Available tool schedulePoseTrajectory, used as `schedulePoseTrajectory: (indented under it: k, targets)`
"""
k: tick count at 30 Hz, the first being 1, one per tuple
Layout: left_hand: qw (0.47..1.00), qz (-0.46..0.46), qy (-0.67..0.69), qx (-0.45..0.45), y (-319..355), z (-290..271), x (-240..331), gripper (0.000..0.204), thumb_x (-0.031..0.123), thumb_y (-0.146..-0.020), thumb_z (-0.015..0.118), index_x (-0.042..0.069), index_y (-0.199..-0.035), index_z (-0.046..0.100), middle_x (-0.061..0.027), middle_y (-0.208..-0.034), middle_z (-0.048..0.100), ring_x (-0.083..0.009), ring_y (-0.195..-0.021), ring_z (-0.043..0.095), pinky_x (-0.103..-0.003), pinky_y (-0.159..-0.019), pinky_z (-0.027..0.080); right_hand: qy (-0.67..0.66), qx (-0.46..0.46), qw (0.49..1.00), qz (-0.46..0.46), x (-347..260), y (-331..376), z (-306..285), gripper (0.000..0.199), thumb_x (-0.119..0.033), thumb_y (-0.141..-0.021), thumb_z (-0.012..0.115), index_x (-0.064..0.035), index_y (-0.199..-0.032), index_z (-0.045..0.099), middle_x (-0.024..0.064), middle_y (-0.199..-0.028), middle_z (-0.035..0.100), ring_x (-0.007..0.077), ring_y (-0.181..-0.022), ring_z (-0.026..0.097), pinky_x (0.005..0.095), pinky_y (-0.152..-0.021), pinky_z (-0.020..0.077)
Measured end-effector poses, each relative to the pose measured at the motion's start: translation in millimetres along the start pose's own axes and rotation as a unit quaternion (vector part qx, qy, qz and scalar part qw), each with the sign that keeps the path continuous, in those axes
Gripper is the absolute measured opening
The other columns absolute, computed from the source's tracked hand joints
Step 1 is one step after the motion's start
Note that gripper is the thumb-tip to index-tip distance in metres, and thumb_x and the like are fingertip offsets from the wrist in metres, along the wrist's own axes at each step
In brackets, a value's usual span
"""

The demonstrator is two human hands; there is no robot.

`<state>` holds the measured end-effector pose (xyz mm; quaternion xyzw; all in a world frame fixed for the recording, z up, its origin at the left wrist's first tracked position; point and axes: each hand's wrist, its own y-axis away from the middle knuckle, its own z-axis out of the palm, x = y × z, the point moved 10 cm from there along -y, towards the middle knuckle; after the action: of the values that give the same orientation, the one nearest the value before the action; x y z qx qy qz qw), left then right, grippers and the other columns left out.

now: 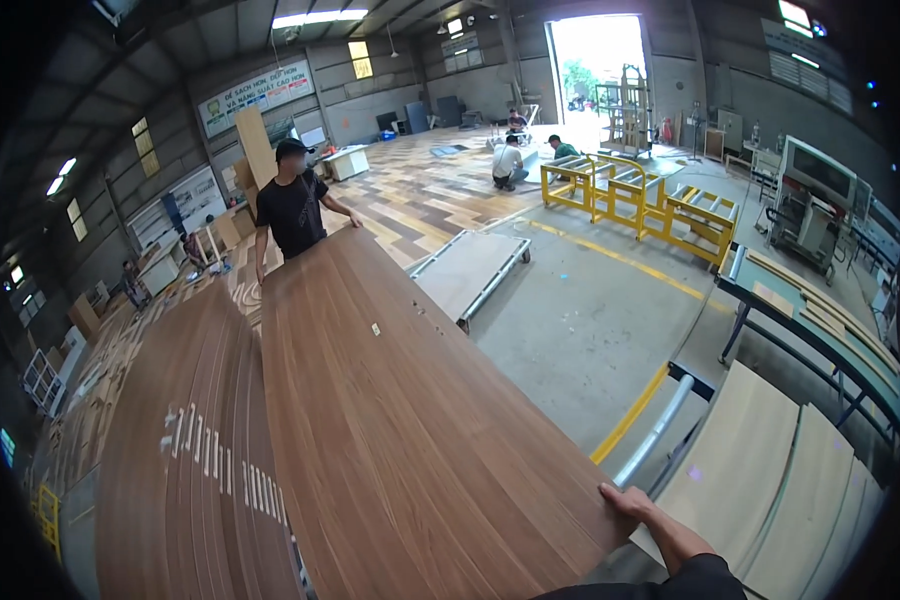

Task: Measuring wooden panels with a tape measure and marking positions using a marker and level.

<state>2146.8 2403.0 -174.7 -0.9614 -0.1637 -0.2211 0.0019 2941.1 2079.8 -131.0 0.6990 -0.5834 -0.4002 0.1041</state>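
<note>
A long brown wood-grain panel (410, 420) stretches away from me, with a small pale label (376, 329) on its face. My right hand (625, 502) grips its near right edge, thumb on top and fingers underneath, out of sight. A co-worker in a dark shirt and cap (292, 205) stands at the far end, both hands at the panel's edges. Left of it leans or lies a fanned stack of similar brown panels (170, 470) with pale marks along their edges. My left hand is outside the picture.
At my right are pale boards (735, 460) beside a roller bar (655, 430), and a green-topped table with strips (820, 320). Beyond the panel stands a low flat cart (470, 272). Yellow roller frames (640, 205) and crouching people (510, 162) are farther off.
</note>
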Motion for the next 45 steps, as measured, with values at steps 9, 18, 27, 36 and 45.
schedulePoseTrajectory:
  k: [9,18,27,36,45]
  targets:
    - [0.991,0.102,-0.062,-0.057,-238,-1,241,0.082,0.065,-0.095,0.04,0.003,-0.149,0.036,-0.0231,-0.149,0.042,-0.0396,-0.14,0.036,-0.047,-0.118,0.026,-0.037,0.026,0.998,0.046,-219,-76,41,0.107,-0.085,-0.076,0.048,0.0135,-0.117,0.062,0.0306,-0.124,0.061,0.041,-0.12,0.058,0.0429,-0.1,0.0457]
    - [0.973,-0.027,-0.013,-0.229,-496,149,358,0.102,0.077,-0.09,0.033,-0.01,-0.144,0.037,-0.0286,-0.152,0.034,-0.039,-0.144,0.03,-0.045,-0.119,0.023,-0.059,0.081,0.991,0.088,-404,-207,70,0.108,-0.084,-0.075,0.052,0.0162,-0.114,0.062,0.03,-0.12,0.063,0.0383,-0.116,0.061,0.0416,-0.097,0.0477]
    - [0.969,0.105,0.027,-0.222,-759,191,543,0.084,0.064,-0.094,0.046,-0.003,-0.144,0.041,-0.0264,-0.145,0.045,-0.038,-0.138,0.04,-0.042,-0.114,0.031,-0.112,0.05,0.986,0.114,-604,-305,136,0.104,-0.082,-0.08,0.048,0.0138,-0.119,0.061,0.0313,-0.124,0.061,0.0394,-0.121,0.058,0.0434,-0.101,0.0444]
    - [0.98,0.071,-0.02,-0.184,-1023,293,692,0.096,0.075,-0.086,0.048,-0.018,-0.106,0.064,-0.0365,-0.109,0.063,-0.0444,-0.116,0.058,-0.045,-0.097,0.047,-0.135,0.136,0.967,0.167,-746,-373,207,0.107,-0.083,-0.078,0.05,0.0162,-0.117,0.06,0.034,-0.125,0.058,0.0426,-0.123,0.055,0.0431,-0.104,0.0429]
    - [0.975,0.135,-0.035,-0.175,-1121,370,870,0.1,0.078,-0.084,0.047,-0.017,-0.106,0.064,-0.0387,-0.111,0.061,-0.0449,-0.118,0.057,-0.045,-0.096,0.047,-0.219,0.134,0.936,0.241,-825,-454,205,0.107,-0.083,-0.076,0.053,0.0171,-0.114,0.061,0.0349,-0.12,0.061,0.0414,-0.118,0.06,0.0434,-0.099,0.0465]
